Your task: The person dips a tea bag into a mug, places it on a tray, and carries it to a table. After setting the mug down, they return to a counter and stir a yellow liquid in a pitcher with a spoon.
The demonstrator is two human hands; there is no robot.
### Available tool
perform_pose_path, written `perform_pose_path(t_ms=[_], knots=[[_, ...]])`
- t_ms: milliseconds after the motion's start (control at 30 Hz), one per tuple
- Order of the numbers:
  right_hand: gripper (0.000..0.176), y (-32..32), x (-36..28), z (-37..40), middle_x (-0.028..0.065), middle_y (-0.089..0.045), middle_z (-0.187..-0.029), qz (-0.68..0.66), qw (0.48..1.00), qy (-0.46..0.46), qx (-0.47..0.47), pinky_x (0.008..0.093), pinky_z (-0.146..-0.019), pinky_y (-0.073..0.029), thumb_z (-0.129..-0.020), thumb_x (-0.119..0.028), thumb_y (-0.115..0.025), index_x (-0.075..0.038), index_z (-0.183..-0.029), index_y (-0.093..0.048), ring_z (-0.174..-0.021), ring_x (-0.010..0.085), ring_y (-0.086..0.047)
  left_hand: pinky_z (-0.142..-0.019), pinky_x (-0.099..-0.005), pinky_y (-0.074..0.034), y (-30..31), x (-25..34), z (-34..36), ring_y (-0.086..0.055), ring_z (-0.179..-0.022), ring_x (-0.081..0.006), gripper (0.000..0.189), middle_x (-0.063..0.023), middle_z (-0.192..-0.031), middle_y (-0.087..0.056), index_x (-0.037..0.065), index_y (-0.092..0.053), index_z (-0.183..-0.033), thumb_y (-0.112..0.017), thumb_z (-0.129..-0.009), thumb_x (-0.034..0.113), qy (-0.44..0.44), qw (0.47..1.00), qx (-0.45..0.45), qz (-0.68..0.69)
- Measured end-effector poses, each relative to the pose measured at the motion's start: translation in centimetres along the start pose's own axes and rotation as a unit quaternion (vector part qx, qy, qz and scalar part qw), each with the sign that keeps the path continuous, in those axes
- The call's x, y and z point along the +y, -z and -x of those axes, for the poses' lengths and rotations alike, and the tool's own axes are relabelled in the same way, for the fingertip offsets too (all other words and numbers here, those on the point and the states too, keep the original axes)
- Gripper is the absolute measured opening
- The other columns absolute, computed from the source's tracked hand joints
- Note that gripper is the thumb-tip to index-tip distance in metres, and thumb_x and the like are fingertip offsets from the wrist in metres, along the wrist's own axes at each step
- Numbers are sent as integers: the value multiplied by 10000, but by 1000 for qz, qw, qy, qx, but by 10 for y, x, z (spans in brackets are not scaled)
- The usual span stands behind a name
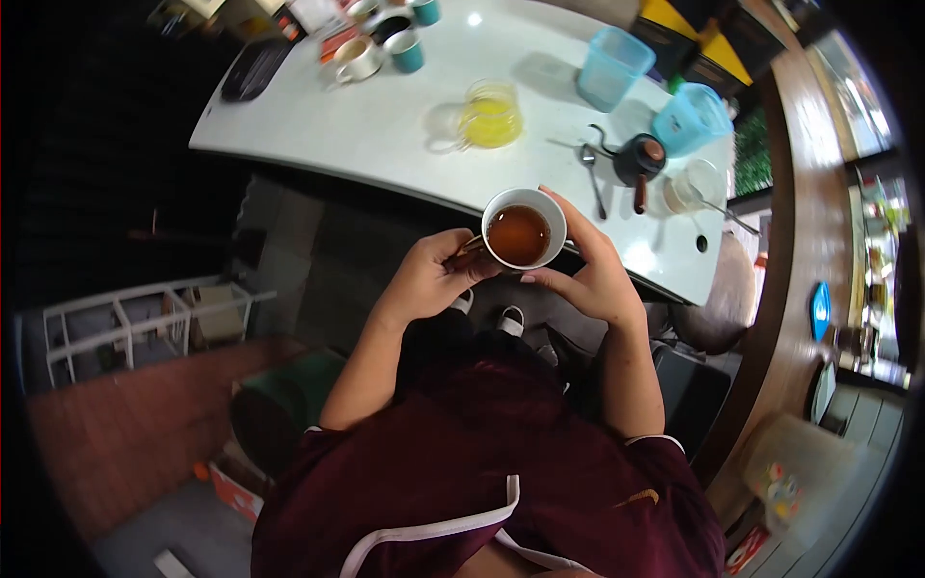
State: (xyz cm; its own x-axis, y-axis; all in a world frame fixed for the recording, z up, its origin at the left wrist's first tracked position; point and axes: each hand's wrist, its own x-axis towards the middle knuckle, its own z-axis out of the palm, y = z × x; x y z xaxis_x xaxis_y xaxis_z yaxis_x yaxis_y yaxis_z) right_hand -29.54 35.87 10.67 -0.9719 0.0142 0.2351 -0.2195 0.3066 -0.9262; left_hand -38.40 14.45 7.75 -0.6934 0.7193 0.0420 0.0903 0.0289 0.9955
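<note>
Between my two hands is a white-rimmed mug [492, 209] holding reddish-brown liquid, probably tea by its look, held in front of the table's near edge. My left hand [436, 275] is closed around the mug's handle side. My right hand [593, 260] curves along the opposite side, thumb near the lower rim and fingers against the wall. Beyond the mug, on the white table [356, 125], stands a glass pitcher [491, 116] with yellow liquid. Right of it lie a spoon [594, 183] and a black gooseneck kettle [636, 161] with a wooden handle.
Two blue plastic containers [613, 69] stand at the back right, near a clear jar [692, 185] with a spoon in it. Several cups, including a cream mug [357, 60] and a teal cup [405, 52], sit at the back left. A wooden counter [771, 356] runs along the right.
</note>
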Motion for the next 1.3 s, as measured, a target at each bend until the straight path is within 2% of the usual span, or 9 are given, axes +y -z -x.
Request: perform_pose_path(t_ms=[133, 233, 300, 400, 533, 600, 800, 1033, 1300], knots=[[824, -27, -4, -19, 123, -518, -1346, -9, 997, 47, -60, 346, -890, -472, -682, -145, -820, -86, -1397, -415, -1154, 267, -548, -554, -198, -379, 13, 13, 36, -423, -657, -11, 153, 66, -690, -497, 32, -635, -914, -720, -846, 139, 15, 996, 81, 42], [827, -56, -14, -39, 123, -518, -1346, -5, 992, 76, -105, 341, -889, -472, -684, -149, -819, -81, -1400, -411, -1153, 263, -548, -521, -206, -336, 37, 15, 64, -386, -622, -16, 205, 69, -660, -428, 47, -588, -812, -726, -846, 196, -51, 990, 126, 24], [848, -78, -26, -52, 167, -407, -1437, -22, 984, 60, -165, 373, -1087, -321, -681, -112, -824, 17, -1391, -378, -1313, 259, -419, -507, -223, -296, 57, 7, 88, -348, -595, -27, 315, 61, -654, -381, 56, -509, -732, -681, -883, 272, -68, 984, 154, -56], [851, -119, -36, -74, 166, -407, -1437, -22, 972, 84, -218, 372, -1094, -307, -685, -137, -827, 15, -1392, -378, -1317, 260, -415, -509, -233, -272, 83, 1, 122, -321, -581, -38, 388, 53, -654, -366, 64, -448, -694, -605, -931, 328, -78, 975, 205, -32], [864, -191, -54, -97, 159, -427, -1423, -11, 952, 135, -274, 364, -1088, -315, -684, -147, -831, 12, -1397, -371, -1311, 252, -422, -523, -239, -277, 118, -3, 175, -319, -589, -45, 380, 50, -650, -357, 59, -457, -700, -551, -961, 318, -92, 947, 306, -39], [832, -234, -60, -107, 138, -482, -1381, -28, 942, 184, -279, 333, -916, -464, -683, -173, -829, -36, -1388, -411, -1180, 247, -539, -528, -243, -277, 137, -2, 202, -321, -593, -49, 359, 46, -647, -352, 57, -460, -704, -535, -970, 286, -91, 922, 375, -42], [822, -357, -85, -124, 155, -464, -1393, -32, 903, 220, -367, 340, -958, -448, -699, -141, -821, -7, -1387, -393, -1221, 258, -517, -535, -253, -285, 195, -5, 287, -328, -613, -45, 334, 41, -647, -360, 43, -483, -721, -522, -976, 256, -56, 878, 475, -13], [810, -504, -106, -124, 147, -509, -1342, -92, 823, 244, -505, 354, -996, -426, -676, -98, -829, -10, -1363, -409, -1205, 248, -524, -572, -255, -328, 215, -11, 390, -368, -649, -63, 295, 16, -670, -424, 16, -506, -774, -509, -978, 229, 2, 772, 636, -21], [763, -662, -102, -100, 122, -570, -1260, -144, 664, 241, -693, 356, -956, -438, -676, -75, -813, -51, -1340, -438, -1174, 234, -548, -751, -265, -417, 205, -65, 455, -522, -800, -139, 207, -80, -861, -548, 4, -567, -1012, -507, -971, 199, 45, 545, 837, -6]])
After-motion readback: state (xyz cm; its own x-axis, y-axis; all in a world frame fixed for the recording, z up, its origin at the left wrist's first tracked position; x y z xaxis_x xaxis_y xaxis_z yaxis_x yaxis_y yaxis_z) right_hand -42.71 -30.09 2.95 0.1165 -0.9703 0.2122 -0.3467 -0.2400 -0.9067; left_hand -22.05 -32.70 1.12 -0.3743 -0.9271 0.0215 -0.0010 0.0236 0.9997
